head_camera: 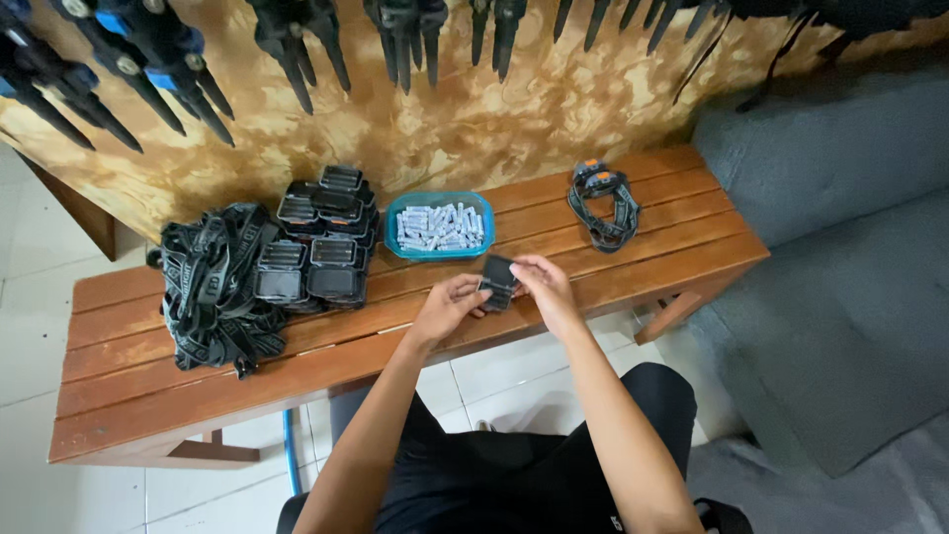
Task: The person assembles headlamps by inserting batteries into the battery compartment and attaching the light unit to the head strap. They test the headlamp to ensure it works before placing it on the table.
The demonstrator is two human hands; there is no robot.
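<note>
On the left of the table (119, 396) a heap of black straps (213, 287) lies touching a stack of black lamp units (321, 242), so most of the work looks undone. In the middle, just behind the hands, a blue tray (439, 225) holds many small batteries. The left hand (450, 307) and right hand (542, 285) both pinch one black unit (497, 282) just above the table's front edge, while only one strapped headlamp (603, 203) lies apart on the right, seemingly finished.
</note>
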